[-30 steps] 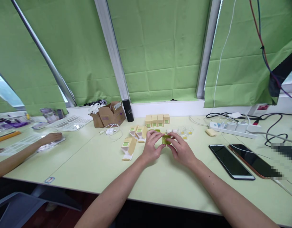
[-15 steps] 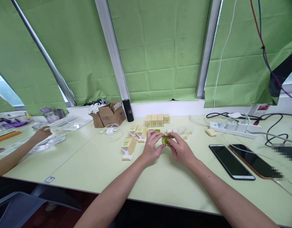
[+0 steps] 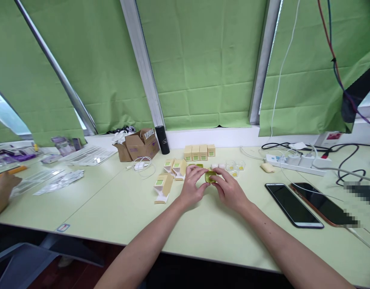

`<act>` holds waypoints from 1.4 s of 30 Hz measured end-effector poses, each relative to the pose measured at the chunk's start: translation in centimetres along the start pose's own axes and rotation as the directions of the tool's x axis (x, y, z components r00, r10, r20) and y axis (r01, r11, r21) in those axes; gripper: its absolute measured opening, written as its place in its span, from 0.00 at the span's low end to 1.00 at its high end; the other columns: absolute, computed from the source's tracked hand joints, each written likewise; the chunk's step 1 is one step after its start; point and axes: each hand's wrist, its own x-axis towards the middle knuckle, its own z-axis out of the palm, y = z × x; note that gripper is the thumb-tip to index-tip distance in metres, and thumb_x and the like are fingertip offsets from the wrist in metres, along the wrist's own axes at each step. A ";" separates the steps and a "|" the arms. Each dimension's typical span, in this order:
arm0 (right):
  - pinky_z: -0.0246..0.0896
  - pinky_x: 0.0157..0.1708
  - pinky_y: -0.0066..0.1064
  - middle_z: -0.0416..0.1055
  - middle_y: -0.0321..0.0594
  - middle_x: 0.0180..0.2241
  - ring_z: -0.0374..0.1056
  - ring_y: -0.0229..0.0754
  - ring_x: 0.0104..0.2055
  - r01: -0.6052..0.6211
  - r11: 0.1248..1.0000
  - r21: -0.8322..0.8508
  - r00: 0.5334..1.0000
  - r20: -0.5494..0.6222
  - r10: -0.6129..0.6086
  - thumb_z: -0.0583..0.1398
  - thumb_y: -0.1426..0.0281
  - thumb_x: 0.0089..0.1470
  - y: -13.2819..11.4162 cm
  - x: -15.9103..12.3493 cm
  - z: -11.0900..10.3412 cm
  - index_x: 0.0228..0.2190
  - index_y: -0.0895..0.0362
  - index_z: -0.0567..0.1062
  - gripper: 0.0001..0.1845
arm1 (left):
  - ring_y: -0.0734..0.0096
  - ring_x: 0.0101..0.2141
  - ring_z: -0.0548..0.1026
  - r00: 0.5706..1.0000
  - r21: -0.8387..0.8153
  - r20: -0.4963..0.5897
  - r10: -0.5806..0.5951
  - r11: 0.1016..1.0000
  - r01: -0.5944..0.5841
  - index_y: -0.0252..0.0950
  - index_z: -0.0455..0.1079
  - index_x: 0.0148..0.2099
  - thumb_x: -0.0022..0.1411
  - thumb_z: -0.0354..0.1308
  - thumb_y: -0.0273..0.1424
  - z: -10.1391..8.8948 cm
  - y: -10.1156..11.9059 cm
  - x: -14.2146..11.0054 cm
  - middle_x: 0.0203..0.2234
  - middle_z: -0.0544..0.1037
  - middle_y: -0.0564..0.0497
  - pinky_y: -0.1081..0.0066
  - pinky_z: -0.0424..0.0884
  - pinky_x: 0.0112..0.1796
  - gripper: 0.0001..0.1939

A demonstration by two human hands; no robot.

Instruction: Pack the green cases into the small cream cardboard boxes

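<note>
Between both hands is a small olive-green square piece (image 3: 210, 177), perhaps a tray or lid; its exact kind is unclear. My left hand (image 3: 193, 186) grips its left side, and my right hand (image 3: 229, 188) pinches its right side. Just behind the fingers lies another green piece (image 3: 197, 165), partly hidden. Left of my hands stand opened small cardboard boxes, the nearest box (image 3: 163, 185) with its white flap out. Several closed kraft boxes (image 3: 199, 153) form a row farther back. Clear little cups (image 3: 233, 172) with yellow centres sit behind my right hand.
Two phones (image 3: 293, 205) and a power strip (image 3: 299, 163) with cables lie on the right. A beige case (image 3: 267, 167) is near the strip. Back left are an open carton (image 3: 142, 145), a black cylinder (image 3: 162, 140) and a charger (image 3: 139, 165). A co-worker's hand (image 3: 6, 186) is far left.
The co-worker's hand has drawn back left from the plastic sheets. My hands stay in place, and the green piece seems tilted slightly differently.
</note>
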 end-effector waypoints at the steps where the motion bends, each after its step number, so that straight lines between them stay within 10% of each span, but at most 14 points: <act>1: 0.75 0.49 0.46 0.70 0.53 0.54 0.71 0.53 0.56 0.000 1.000 0.001 1.000 -0.003 0.000 0.53 0.78 0.66 0.0 0.0 0.0 0.51 0.53 0.73 0.17 | 0.52 0.55 0.66 1.000 0.001 0.000 0.001 1.000 -0.001 0.42 0.74 0.60 0.64 0.67 0.30 0.0 0.0 0.0 0.50 0.79 0.43 0.47 0.69 0.55 0.22; 42: 0.73 0.54 0.49 0.69 0.54 0.56 0.69 0.53 0.59 -0.102 0.985 0.136 0.995 0.003 0.103 0.52 0.75 0.69 -0.1 -0.1 0.3 0.54 0.53 0.73 0.17 | 0.53 0.55 0.67 1.000 -0.015 -0.002 -0.012 1.000 0.012 0.42 0.71 0.63 0.67 0.65 0.33 0.0 0.1 -0.1 0.51 0.79 0.42 0.48 0.69 0.56 0.24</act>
